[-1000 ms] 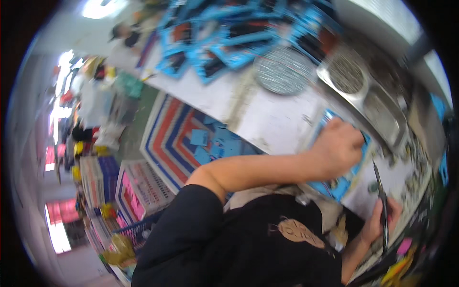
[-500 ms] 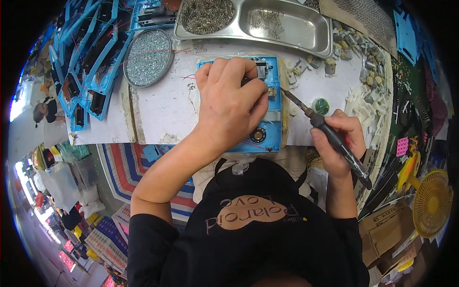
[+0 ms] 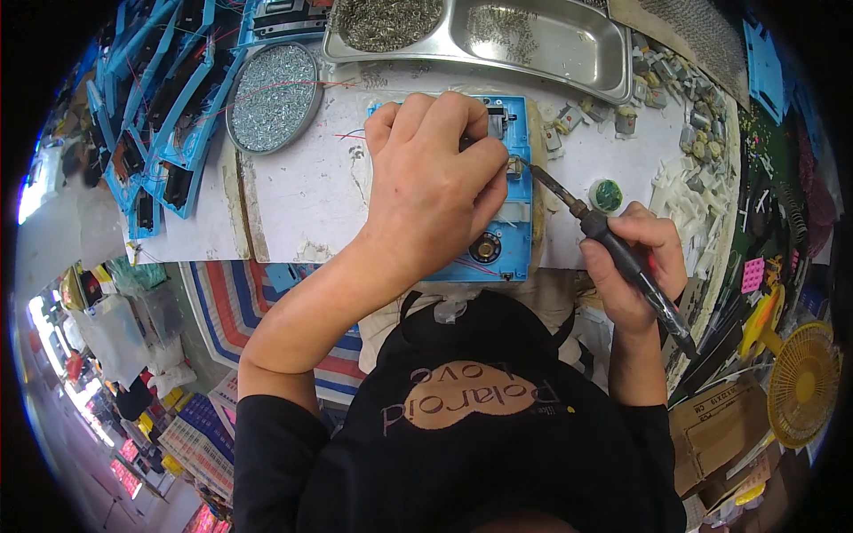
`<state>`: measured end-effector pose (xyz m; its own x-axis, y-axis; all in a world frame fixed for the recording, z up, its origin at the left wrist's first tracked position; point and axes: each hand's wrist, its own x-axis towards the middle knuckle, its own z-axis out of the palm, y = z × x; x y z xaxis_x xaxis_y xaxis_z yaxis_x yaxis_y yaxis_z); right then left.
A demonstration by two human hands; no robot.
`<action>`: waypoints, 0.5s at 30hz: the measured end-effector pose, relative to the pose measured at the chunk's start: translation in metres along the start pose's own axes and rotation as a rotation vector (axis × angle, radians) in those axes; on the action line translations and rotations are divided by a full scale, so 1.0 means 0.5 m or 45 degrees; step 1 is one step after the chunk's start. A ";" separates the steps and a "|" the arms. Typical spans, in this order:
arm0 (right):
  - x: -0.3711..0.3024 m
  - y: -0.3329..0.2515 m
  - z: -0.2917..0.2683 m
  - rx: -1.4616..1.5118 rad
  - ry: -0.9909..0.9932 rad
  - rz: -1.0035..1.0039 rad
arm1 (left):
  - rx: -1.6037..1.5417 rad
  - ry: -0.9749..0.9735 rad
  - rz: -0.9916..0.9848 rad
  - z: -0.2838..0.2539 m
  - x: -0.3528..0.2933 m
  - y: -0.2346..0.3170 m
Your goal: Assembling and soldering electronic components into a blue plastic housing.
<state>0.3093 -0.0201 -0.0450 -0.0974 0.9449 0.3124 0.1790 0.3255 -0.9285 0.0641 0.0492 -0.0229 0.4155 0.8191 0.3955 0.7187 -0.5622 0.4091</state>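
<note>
Right hand [image 3: 635, 266] closed round a soldering iron [image 3: 633, 268] — left hand [image 3: 435, 182] curled over a blue casing [image 3: 499, 265].
The casing lies beneath the left hand, just left of the iron's tip; what the left fingertips grasp cannot be told. Below both hands, dark lettering crosses a tan print [image 3: 471, 404] on the black shirt [image 3: 498, 457] — a brown carton [image 3: 724, 440], lower right of the iron grip, bears printed characters.

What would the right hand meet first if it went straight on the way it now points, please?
Leading with its iron, the right hand would probably reach the small metal part in the blue case; depth leaves contact unclear.
</note>
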 end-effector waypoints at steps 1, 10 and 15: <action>0.000 -0.003 0.003 -0.007 0.016 0.011 | -0.002 0.000 0.002 0.000 0.001 0.000; -0.009 0.016 0.004 0.009 0.012 -0.022 | -0.006 0.014 0.007 0.003 0.002 -0.001; -0.010 0.014 0.000 -0.024 0.000 -0.015 | -0.008 0.031 0.007 0.006 0.002 -0.002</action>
<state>0.3108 -0.0225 -0.0529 -0.0997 0.9409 0.3236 0.1965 0.3374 -0.9206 0.0655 0.0507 -0.0256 0.4059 0.8129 0.4176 0.7128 -0.5676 0.4120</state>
